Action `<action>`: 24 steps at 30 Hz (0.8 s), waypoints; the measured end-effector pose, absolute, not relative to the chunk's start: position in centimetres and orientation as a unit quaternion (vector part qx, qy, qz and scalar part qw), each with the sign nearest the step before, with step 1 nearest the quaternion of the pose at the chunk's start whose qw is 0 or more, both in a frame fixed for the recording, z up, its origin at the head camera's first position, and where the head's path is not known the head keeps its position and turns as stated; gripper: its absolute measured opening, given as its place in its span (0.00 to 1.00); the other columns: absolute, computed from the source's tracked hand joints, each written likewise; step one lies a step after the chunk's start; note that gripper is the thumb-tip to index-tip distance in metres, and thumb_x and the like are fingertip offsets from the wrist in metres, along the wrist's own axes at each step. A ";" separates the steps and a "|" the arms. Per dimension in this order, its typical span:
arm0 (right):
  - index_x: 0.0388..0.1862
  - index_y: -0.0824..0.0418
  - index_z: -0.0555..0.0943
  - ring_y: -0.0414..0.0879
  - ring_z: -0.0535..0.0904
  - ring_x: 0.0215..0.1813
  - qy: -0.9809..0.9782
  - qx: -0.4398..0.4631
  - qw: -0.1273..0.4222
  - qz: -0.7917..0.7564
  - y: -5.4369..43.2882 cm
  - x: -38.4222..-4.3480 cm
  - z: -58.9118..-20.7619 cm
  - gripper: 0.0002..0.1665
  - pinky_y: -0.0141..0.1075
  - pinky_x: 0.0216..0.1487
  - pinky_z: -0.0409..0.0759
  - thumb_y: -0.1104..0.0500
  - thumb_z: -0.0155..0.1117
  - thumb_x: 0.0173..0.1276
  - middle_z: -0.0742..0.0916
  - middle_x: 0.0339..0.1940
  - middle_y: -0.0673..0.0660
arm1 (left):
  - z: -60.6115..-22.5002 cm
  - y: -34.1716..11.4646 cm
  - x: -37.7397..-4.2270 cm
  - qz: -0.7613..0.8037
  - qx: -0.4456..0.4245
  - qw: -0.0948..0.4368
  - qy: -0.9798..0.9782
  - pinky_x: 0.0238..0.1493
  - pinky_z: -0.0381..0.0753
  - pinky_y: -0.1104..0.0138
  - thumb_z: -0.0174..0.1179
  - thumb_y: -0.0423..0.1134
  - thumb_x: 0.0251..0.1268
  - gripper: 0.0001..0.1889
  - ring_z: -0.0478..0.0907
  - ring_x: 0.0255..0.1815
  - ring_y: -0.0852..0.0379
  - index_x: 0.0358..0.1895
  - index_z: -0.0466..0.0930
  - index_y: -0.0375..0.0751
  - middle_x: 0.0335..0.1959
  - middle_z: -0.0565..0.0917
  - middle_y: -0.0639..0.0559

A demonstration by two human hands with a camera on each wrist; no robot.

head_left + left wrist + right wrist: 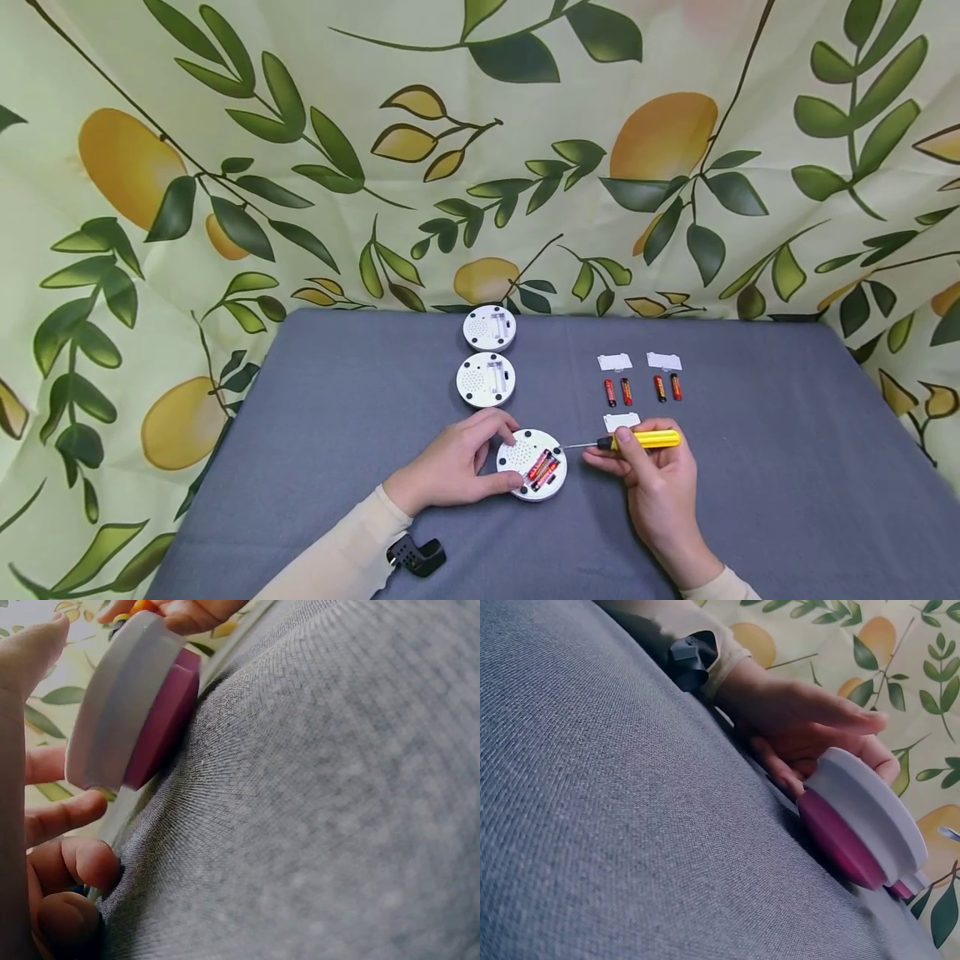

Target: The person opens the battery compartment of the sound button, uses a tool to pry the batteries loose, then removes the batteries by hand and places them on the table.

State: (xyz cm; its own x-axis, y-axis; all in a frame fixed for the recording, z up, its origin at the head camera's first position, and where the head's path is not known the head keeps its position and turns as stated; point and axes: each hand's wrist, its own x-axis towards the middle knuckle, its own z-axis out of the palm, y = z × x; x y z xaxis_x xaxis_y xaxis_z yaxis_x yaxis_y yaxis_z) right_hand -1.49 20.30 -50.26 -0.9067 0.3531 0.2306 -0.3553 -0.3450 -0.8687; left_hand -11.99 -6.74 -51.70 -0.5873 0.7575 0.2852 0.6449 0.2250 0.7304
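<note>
A round device [517, 454] lies underside up on the cloth, its white base showing speaker holes and dark feet. Two red batteries [543, 469] sit in its open compartment. My left hand [457, 462] holds the device at its left side, thumb at the near edge and fingers at the far edge. My right hand [656, 492] grips the yellow handle of a screwdriver [648, 439], whose shaft points left with the tip right at the device's right edge. Seen from the side in the left wrist view, the device [112, 712] has a magenta part [165, 720] below the white one.
Two similar white devices [472, 379] [480, 327] with open compartments stand behind. To the right are white covers [615, 362] [664, 361] and red-black batteries [618, 392] [668, 387]. Another cover [622, 422] lies just behind the screwdriver. A patterned curtain [420, 233] hangs behind the grey table [337, 400].
</note>
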 end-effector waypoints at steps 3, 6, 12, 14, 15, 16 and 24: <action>0.47 0.62 0.71 0.59 0.93 0.33 -0.535 -0.001 0.224 0.815 20.3 -1.5 -50.2 0.14 0.57 0.37 0.89 0.80 0.51 0.81 0.88 0.37 0.58 | -51.8 -6.8 -12.0 0.436 0.461 0.055 0.771 0.26 0.73 0.77 0.77 0.54 0.68 0.18 0.68 0.23 0.73 0.48 0.79 0.53 0.64 0.80 0.55; 0.47 0.63 0.71 0.58 0.93 0.32 -0.545 -0.005 0.232 0.806 20.4 -1.4 -50.0 0.12 0.57 0.36 0.89 0.79 0.52 0.81 0.87 0.37 0.59 | -51.9 -6.8 -12.0 0.438 0.471 0.042 0.764 0.28 0.72 0.78 0.76 0.54 0.69 0.16 0.68 0.23 0.72 0.45 0.79 0.55 0.66 0.79 0.51; 0.46 0.71 0.68 0.58 0.93 0.30 -0.564 0.013 0.244 0.789 20.4 -1.2 -50.0 0.09 0.56 0.34 0.89 0.82 0.53 0.79 0.87 0.35 0.61 | -52.1 -6.8 -12.1 0.436 0.495 0.016 0.752 0.33 0.75 0.79 0.77 0.51 0.68 0.12 0.73 0.28 0.70 0.41 0.81 0.56 0.67 0.78 0.52; 0.46 0.74 0.67 0.59 0.92 0.29 -0.573 0.015 0.247 0.781 20.4 -1.2 -50.0 0.09 0.56 0.33 0.88 0.82 0.54 0.77 0.86 0.35 0.61 | -52.2 -6.8 -12.1 0.439 0.503 0.013 0.744 0.35 0.76 0.79 0.77 0.49 0.69 0.11 0.74 0.30 0.70 0.40 0.82 0.56 0.68 0.78 0.53; 0.46 0.75 0.66 0.59 0.92 0.29 -0.579 0.013 0.248 0.777 20.4 -1.1 -50.0 0.09 0.55 0.33 0.88 0.83 0.55 0.77 0.86 0.34 0.62 | -52.2 -6.7 -12.1 0.442 0.507 0.013 0.740 0.35 0.77 0.78 0.77 0.49 0.69 0.11 0.75 0.30 0.70 0.39 0.82 0.56 0.69 0.77 0.53; 0.46 0.76 0.66 0.59 0.92 0.29 -0.584 0.010 0.248 0.773 20.4 -1.1 -49.9 0.10 0.55 0.33 0.89 0.82 0.55 0.77 0.86 0.34 0.62 | -52.2 -6.7 -12.1 0.446 0.510 0.015 0.736 0.36 0.78 0.78 0.77 0.48 0.69 0.11 0.75 0.31 0.70 0.39 0.82 0.56 0.70 0.77 0.52; 0.48 0.77 0.64 0.59 0.93 0.31 -0.626 -0.016 0.237 0.743 20.7 -1.0 -49.8 0.12 0.53 0.34 0.89 0.80 0.58 0.77 0.86 0.36 0.62 | -52.1 -6.5 -12.1 0.467 0.522 0.040 0.712 0.37 0.83 0.76 0.76 0.42 0.69 0.08 0.78 0.33 0.71 0.38 0.84 0.55 0.74 0.77 0.50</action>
State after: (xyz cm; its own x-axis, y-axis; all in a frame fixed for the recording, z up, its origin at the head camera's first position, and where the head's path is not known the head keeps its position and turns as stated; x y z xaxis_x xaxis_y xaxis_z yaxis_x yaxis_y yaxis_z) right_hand -0.97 20.70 -49.84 -0.8870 0.3729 0.2723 -0.3317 -0.1044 -0.9376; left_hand -12.10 -6.54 -52.10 -0.4512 0.7814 0.4310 0.7064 0.0177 0.7076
